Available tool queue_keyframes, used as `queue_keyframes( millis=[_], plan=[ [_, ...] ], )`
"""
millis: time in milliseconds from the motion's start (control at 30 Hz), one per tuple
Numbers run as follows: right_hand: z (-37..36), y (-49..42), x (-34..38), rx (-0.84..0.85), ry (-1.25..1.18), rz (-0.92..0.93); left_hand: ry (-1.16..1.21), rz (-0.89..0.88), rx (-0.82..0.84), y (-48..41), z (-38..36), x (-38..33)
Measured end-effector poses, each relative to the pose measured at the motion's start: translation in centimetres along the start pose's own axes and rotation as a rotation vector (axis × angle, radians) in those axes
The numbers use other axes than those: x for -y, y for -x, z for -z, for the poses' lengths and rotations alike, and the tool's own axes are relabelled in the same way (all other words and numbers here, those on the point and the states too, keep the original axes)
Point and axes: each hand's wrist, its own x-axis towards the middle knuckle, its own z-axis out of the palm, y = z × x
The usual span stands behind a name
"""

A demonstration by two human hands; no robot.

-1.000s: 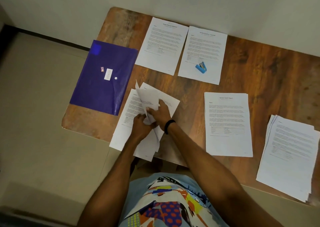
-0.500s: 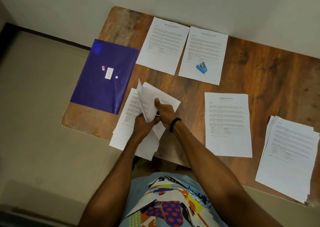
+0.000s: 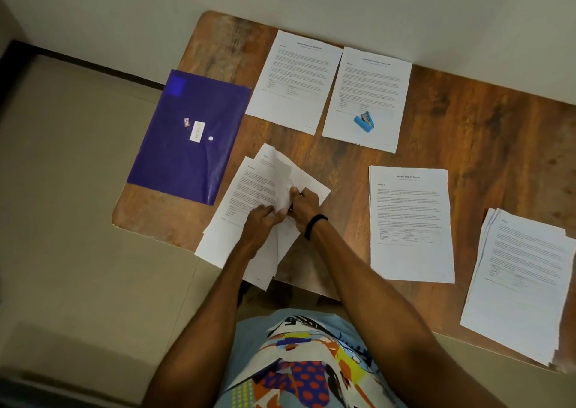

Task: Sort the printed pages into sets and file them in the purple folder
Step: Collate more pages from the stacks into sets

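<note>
The purple folder [image 3: 187,136] lies closed at the table's left end, partly over the edge. Just right of it a loose set of printed pages [image 3: 243,189] lies at the front edge, one sheet [image 3: 283,177] curled upward. My left hand [image 3: 260,220] and my right hand [image 3: 304,206] meet on this set and pinch the lifted sheet between them. A black band sits on my right wrist. Two single pages [image 3: 296,80] [image 3: 371,86] lie at the back, a third set [image 3: 408,220] to the right, and a thick stack [image 3: 523,283] at the far right.
A small blue stapler [image 3: 364,122] rests on the back right page. The wooden table [image 3: 483,133] stands against a white wall. The pages under my hands overhang the front edge. Bare floor lies to the left.
The lifted sheet has been bent further over and lower, and my hands have drawn close together on it. The other piles and the folder have not moved.
</note>
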Motion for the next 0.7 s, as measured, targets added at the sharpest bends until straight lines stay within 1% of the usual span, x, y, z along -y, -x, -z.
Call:
queue_keyframes(
  millis=[67, 133, 167, 233, 267, 300, 367, 433, 533, 600, 667, 700],
  plan=[
    [0.1, -0.1, 0.1, 0.037, 0.045, 0.012, -0.039, 0.023, -0.041, -0.2, -0.6, -0.5],
    [0.2, -0.4, -0.1, 0.044, 0.061, 0.033, -0.090, 0.087, -0.143, -0.6, -1.3, -0.5],
    [0.4, -0.6, -0.1, 0.027, 0.067, 0.042, -0.085, 0.132, -0.236, -0.7, -1.5, -0.6],
    [1.2, -1.0, -0.2, -0.058, 0.099, 0.059, 0.014, 0.218, -0.485, -0.7, -1.6, -1.0],
    [1.7, -1.3, -0.3, -0.115, 0.134, 0.072, 0.088, 0.255, -0.552, -0.6, -1.5, -1.1],
    [2.2, -1.4, -0.2, -0.171, 0.177, 0.089, 0.168, 0.278, -0.546, -0.6, -1.4, -1.2],
    [3.2, -1.5, -0.2, -0.251, 0.230, 0.133, 0.283, 0.258, -0.503, -0.8, -1.5, -0.6],
    [3.9, -1.6, -0.2, -0.288, 0.277, 0.160, 0.311, 0.245, -0.514, -1.0, -1.5, -0.2],
    [4.5, -1.9, -0.2, -0.266, 0.342, 0.180, 0.195, 0.206, -0.570, -1.0, -2.2, -0.6],
    [4.8, -1.9, -0.2, -0.255, 0.361, 0.187, 0.098, 0.077, -0.643, -0.8, -2.7, -0.9],
    [5.3, -1.6, 0.2, -0.333, 0.389, 0.218, -0.027, -0.065, -0.672, -1.0, -3.0, -0.8],
    [5.8, -1.3, 0.5, -0.398, 0.409, 0.244, -0.084, -0.085, -0.653, -1.3, -3.2, -0.6]
  ],
)
